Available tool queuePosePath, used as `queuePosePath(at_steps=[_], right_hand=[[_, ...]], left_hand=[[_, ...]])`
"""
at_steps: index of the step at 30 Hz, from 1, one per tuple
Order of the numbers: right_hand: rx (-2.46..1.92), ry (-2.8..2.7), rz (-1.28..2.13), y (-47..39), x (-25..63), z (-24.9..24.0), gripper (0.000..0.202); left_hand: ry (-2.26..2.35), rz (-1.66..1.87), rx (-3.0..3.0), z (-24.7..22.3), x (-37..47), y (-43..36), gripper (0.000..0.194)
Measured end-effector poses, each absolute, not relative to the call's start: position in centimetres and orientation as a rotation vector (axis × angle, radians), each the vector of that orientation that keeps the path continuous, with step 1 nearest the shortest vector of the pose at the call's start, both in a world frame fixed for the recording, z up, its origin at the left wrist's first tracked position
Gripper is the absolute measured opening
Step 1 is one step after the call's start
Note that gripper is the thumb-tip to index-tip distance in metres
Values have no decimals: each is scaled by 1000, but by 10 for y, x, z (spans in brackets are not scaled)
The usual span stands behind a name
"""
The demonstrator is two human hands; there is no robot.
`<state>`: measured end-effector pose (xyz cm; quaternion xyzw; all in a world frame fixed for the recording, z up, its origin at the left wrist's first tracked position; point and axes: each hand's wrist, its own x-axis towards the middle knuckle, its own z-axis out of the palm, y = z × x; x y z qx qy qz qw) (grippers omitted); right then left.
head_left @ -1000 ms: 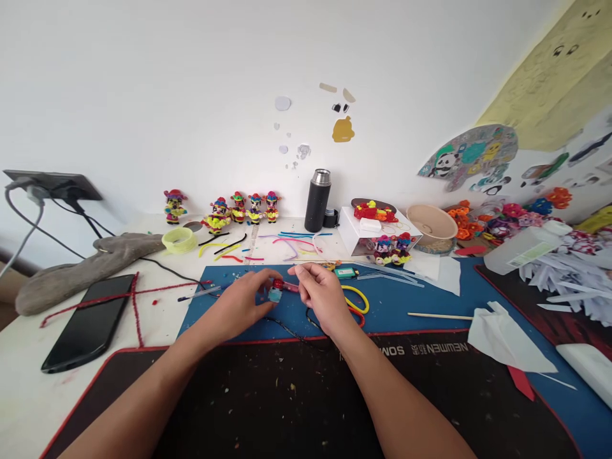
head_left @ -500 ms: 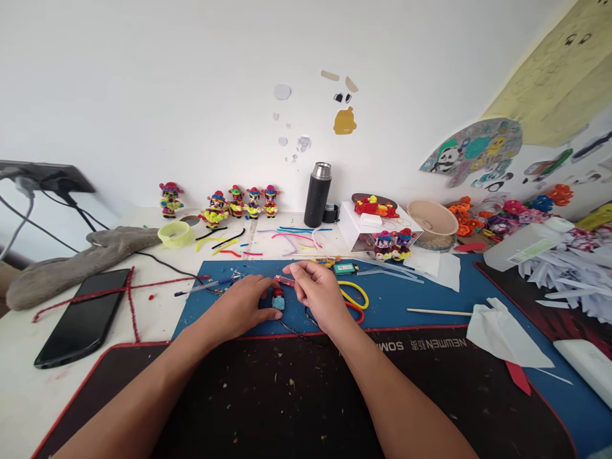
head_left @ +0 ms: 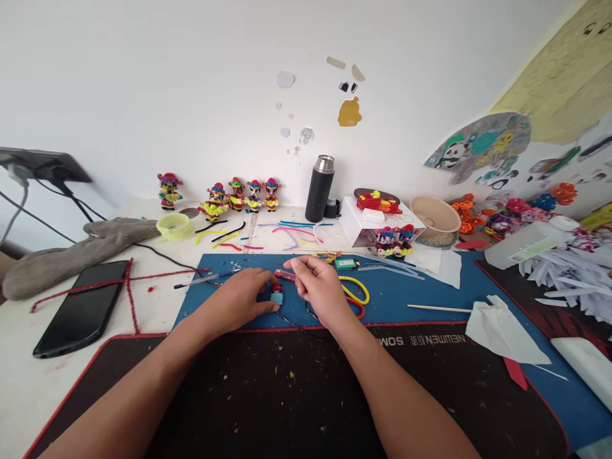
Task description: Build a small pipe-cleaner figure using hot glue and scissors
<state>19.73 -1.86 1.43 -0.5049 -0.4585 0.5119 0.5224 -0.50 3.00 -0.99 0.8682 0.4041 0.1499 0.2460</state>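
On the blue mat (head_left: 382, 299), my left hand (head_left: 243, 294) grips a small red and blue piece (head_left: 276, 294) between its thumb and fingers. My right hand (head_left: 315, 287) is just to the right, fingers curled and pinched around a small red stick-like object (head_left: 285, 275), whose end points at the piece in my left hand. The two hands are close but apart. A thin dark cord (head_left: 291, 322) runs below them. Yellow and red loops (head_left: 356, 287) lie beside my right wrist.
A black phone (head_left: 81, 312) lies at the left. Behind stand small figures (head_left: 216, 203), a black flask (head_left: 320, 189) and a white box (head_left: 354, 223). Pipe cleaners (head_left: 229, 234) are scattered before them. A wooden stick (head_left: 437, 308) and crumpled tissue (head_left: 502, 331) lie at the right.
The view has shifted slightly. Both hands keep nearly the same place, and the small red and blue piece stays at my left fingertips.
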Motion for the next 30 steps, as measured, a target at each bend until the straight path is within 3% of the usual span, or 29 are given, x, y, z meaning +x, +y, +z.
queuePosePath(at_steps=[18,30], right_hand=[[-1173,-1099,1249,-20,196,16,44],[-1182,-1104,1251,-21,194,17,46]], left_hand=[[1146,399,2414,-7,-2,30,21],[1307,337,2398,2,-7,39,32]])
